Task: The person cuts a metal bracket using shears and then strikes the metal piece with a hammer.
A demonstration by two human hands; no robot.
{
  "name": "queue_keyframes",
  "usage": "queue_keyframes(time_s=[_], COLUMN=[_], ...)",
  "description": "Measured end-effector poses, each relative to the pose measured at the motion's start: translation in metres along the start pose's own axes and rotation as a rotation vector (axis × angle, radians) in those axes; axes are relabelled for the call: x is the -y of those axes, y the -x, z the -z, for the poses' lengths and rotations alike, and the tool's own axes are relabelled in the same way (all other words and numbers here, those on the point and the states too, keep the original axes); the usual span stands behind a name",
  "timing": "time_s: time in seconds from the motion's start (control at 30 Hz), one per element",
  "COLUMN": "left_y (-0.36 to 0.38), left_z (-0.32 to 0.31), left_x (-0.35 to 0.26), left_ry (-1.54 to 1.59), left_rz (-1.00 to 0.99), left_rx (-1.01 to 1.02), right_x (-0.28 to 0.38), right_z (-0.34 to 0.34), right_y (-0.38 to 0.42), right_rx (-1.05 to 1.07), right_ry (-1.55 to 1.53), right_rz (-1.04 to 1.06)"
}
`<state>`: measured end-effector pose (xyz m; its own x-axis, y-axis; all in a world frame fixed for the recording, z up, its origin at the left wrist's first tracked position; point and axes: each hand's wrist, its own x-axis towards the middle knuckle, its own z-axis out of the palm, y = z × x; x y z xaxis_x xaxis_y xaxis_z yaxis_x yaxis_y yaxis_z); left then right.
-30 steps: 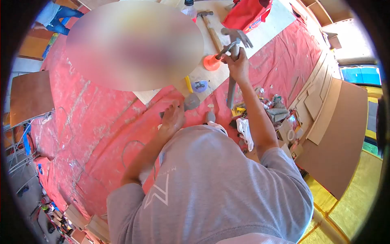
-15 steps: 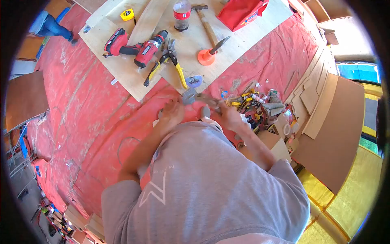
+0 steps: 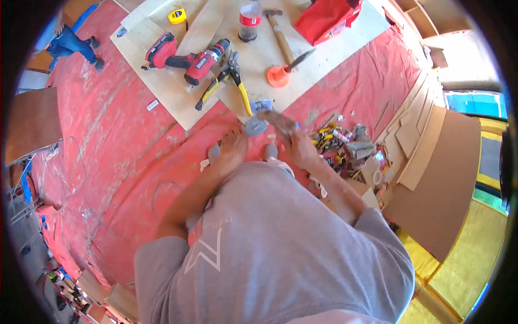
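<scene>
Red sheeting (image 3: 124, 146) covers the floor, and the person in a grey shirt (image 3: 275, 248) bends low over it, both arms reaching down and away. The left hand (image 3: 233, 147) rests with its fingers down on the sheeting, just near of a small grey metal piece (image 3: 254, 127) that lies at the near edge of the plywood board (image 3: 162, 81); the fingers seem loosely together, touching or almost touching that piece, though I cannot tell which. The right hand (image 3: 302, 152) is closed around the near end of a flat greyish strip (image 3: 278, 122), which slants up and left from the fist so that its far end sits just right of the grey piece. The strip is blurred and its exact shape is unclear.

On the board beyond the hands lie a red drill (image 3: 186, 56), yellow-handled snips (image 3: 229, 81), a hammer (image 3: 281, 33), an orange cone-shaped object (image 3: 278, 76) with a dark blade resting in it, a bottle (image 3: 249, 21) and a yellow tape measure (image 3: 177, 16). A red bag (image 3: 329, 19) sits at the far right of the board. To the right of the right hand a heap of small tools and scraps (image 3: 345, 143) is strewn on the sheeting, and cut boards (image 3: 431, 162) lean further right. At far left, another person's legs (image 3: 70, 40) in jeans show.
</scene>
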<state>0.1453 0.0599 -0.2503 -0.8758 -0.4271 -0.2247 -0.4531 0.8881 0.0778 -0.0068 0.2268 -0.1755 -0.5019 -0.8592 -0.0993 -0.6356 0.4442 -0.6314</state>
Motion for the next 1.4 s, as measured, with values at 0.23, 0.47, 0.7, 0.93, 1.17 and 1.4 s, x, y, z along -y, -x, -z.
queue_keyframes(time_s=[0.23, 0.47, 0.7, 0.93, 1.17, 1.4], left_y=[0.010, 0.001, 0.003, 0.002, 0.018, 0.007], left_z=[0.014, 0.003, 0.000, -0.006, 0.009, 0.005], left_x=[0.001, 0.001, -0.005, -0.010, -0.010, -0.013], left_ry=[0.034, -0.101, -0.097, -0.139, -0.239, -0.103], left_rz=[-0.062, -0.103, -0.105, -0.056, -0.151, -0.062], left_rx=[-0.032, -0.093, -0.091, -0.264, -0.370, -0.227], right_x=[-0.006, 0.011, 0.023, 0.012, 0.010, 0.001], right_z=[-0.008, -0.004, -0.004, -0.019, -0.013, -0.010], right_y=[-0.005, 0.002, 0.005, -0.005, 0.001, -0.001], right_rx=[0.091, 0.037, 0.032, 0.146, 0.188, 0.076], right_ry=[0.044, -0.034, -0.059, 0.102, 0.129, 0.064], right_rz=[-0.093, -0.031, -0.054, -0.043, -0.080, -0.090])
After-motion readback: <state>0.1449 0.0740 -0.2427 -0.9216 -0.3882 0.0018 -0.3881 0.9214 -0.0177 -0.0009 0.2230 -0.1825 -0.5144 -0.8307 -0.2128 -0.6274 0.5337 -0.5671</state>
